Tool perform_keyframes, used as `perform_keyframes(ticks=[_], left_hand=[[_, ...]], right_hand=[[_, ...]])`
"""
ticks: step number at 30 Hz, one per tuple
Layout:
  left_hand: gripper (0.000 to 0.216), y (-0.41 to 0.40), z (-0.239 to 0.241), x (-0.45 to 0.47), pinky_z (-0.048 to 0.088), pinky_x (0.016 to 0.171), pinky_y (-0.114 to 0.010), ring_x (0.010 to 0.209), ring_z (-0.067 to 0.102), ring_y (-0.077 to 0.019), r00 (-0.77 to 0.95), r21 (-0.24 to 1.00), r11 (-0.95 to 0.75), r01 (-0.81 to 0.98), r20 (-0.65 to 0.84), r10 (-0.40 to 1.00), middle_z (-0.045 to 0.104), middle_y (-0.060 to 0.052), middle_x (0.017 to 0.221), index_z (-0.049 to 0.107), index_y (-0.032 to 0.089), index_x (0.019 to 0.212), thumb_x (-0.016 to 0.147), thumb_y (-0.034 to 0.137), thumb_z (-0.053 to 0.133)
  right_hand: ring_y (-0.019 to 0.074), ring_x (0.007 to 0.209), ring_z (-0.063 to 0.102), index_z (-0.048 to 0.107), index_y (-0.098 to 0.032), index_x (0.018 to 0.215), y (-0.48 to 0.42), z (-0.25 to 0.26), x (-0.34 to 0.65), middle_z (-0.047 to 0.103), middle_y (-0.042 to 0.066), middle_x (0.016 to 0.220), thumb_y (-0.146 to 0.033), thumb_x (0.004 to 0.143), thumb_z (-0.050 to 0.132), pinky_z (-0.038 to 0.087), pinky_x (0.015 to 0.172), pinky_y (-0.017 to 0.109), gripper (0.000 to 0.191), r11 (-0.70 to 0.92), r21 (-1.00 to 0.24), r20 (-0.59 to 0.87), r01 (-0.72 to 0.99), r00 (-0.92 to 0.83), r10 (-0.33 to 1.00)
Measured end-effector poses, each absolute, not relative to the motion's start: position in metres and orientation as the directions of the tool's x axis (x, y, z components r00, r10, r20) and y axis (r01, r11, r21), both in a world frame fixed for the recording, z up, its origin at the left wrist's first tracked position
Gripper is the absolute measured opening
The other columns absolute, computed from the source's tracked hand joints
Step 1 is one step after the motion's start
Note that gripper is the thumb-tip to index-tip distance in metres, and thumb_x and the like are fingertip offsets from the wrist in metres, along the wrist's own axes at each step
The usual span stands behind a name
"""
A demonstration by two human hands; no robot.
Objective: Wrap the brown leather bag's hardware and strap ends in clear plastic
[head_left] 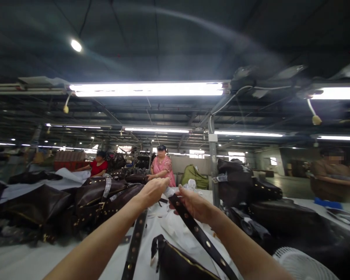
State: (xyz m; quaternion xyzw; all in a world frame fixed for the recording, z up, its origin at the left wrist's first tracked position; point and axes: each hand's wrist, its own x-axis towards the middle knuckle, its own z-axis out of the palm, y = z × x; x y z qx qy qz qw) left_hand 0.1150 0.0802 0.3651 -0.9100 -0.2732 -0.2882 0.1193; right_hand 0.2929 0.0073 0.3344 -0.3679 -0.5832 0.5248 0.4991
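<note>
Both my arms reach forward over a white worktable [23,260]. My left hand [153,191] is closed in a fist around a dark strap [135,243] with metal studs that hangs down toward me. My right hand [192,203] is closed on a second dark studded strap [202,239] that runs down to the lower right. Both straps lead to a dark brown leather bag [177,264] with gold edging lying right below my hands.
Piles of dark brown bags [84,200] lie on the left, more dark bags [251,190] on the right by a grey post [212,167]. A white fan [297,264] sits at lower right. Three other people work at the far tables.
</note>
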Motion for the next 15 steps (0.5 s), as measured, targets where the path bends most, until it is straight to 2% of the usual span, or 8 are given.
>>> perform_keyframes(ticks=[4,7,10,12,14,15], left_hand=[[0.015,0.070,0.380,0.122,0.046,0.082,-0.034,0.094,0.063,-0.0245,0.703,-0.214,-0.767,0.605,0.597,0.387,0.066,-0.010,0.095,0.048,0.019,0.096,0.085,0.010,0.044],[0.019,0.070,0.389,0.121,0.046,0.080,-0.034,0.091,0.064,-0.0253,0.679,-0.236,-0.729,0.642,0.616,0.399,0.067,-0.010,0.091,0.048,0.019,0.096,0.081,0.007,0.044],[0.024,0.071,0.394,0.119,0.045,0.078,-0.033,0.089,0.065,-0.0255,0.672,-0.226,-0.727,0.649,0.618,0.408,0.067,-0.010,0.089,0.049,0.018,0.096,0.078,0.003,0.042],[0.028,0.073,0.396,0.118,0.044,0.076,-0.032,0.087,0.065,-0.0261,0.675,-0.210,-0.737,0.642,0.610,0.415,0.068,-0.010,0.087,0.051,0.018,0.098,0.077,0.002,0.041],[0.031,0.074,0.399,0.117,0.042,0.073,-0.030,0.084,0.065,-0.0262,0.676,-0.173,-0.758,0.629,0.603,0.423,0.068,-0.010,0.086,0.051,0.017,0.101,0.075,0.003,0.042],[0.032,0.075,0.400,0.116,0.041,0.071,-0.029,0.082,0.065,-0.0257,0.675,-0.142,-0.775,0.616,0.602,0.427,0.068,-0.009,0.085,0.052,0.017,0.102,0.074,0.003,0.044]], right_hand=[[0.0153,0.059,0.062,0.060,-0.014,0.078,0.027,0.351,0.283,0.065,0.003,0.065,-0.054,0.066,0.077,0.051,0.064,0.031,0.045,0.258,-0.962,0.271,-0.093,-0.168,0.948],[0.0137,0.055,0.059,0.055,-0.016,0.071,0.031,0.343,0.286,0.061,-0.001,0.060,-0.055,0.056,0.081,0.049,0.059,0.030,0.049,0.316,-0.946,0.323,-0.068,-0.129,0.938],[0.0131,0.052,0.056,0.053,-0.017,0.070,0.028,0.335,0.289,0.058,-0.003,0.057,-0.055,0.058,0.078,0.045,0.055,0.028,0.047,0.399,-0.917,0.398,-0.006,-0.076,0.914],[0.0122,0.054,0.055,0.056,-0.017,0.073,0.024,0.336,0.289,0.059,-0.004,0.059,-0.045,0.061,0.078,0.043,0.056,0.026,0.038,0.475,-0.879,0.475,0.043,-0.019,0.880],[0.0119,0.058,0.057,0.057,-0.019,0.077,0.017,0.342,0.288,0.060,-0.004,0.062,-0.032,0.067,0.075,0.042,0.059,0.024,0.024,0.606,-0.764,0.625,0.219,0.021,0.780],[0.0125,0.062,0.058,0.057,-0.019,0.078,0.014,0.346,0.287,0.061,-0.004,0.065,-0.026,0.072,0.071,0.043,0.061,0.024,0.016,0.668,-0.650,0.719,0.361,0.007,0.695]])
